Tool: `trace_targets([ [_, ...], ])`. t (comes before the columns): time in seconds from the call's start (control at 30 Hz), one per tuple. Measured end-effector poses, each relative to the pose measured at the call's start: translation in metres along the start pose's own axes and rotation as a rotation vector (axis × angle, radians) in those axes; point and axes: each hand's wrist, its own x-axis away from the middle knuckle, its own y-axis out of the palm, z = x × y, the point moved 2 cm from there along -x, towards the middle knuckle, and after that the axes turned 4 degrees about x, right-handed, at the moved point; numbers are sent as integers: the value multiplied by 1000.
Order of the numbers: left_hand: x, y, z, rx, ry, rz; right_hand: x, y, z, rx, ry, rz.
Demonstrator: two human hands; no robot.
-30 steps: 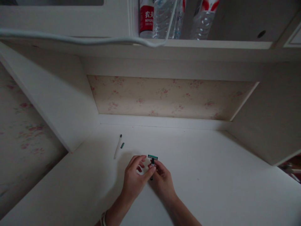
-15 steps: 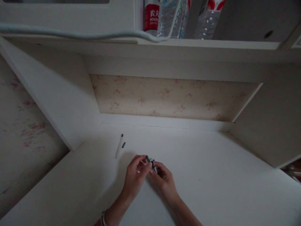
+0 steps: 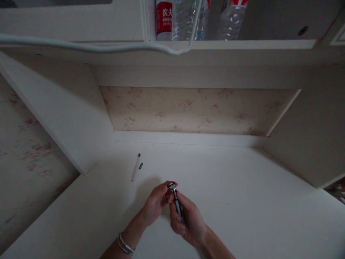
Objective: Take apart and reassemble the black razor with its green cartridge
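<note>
A razor (image 3: pixel 177 204) with a dark and grey handle and a T-shaped head is held up over the white desk. My right hand (image 3: pixel 190 219) wraps its fingers round the handle. My left hand (image 3: pixel 156 203), with a bracelet at the wrist, is closed at the razor's head, its fingertips pinching the head's left side and behind it. To the left and farther back lie a thin white stick with a black tip (image 3: pixel 136 167) and a small dark green piece (image 3: pixel 141 166); neither hand touches them.
The white desk (image 3: pixel 215 180) meets side panels at left and right and a floral wallpapered back. Overhead, a shelf (image 3: pixel 242 45) holds several plastic bottles (image 3: pixel 233 21), one with a red label. A pale tube (image 3: pixel 107 48) crosses in front of the shelf.
The razor has been turned so its head points away from me and its handle shows. My right hand has shifted to wrap the handle; the left now pinches at the head.
</note>
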Motion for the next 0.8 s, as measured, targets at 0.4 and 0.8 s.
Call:
trace_targets([
  [0.4,0,-8,-1,-34,50,27,0,-2,12,15,29,123],
  [0.8,0,-11,-3,65,-19,-34,0,0,12,358,-153,281],
])
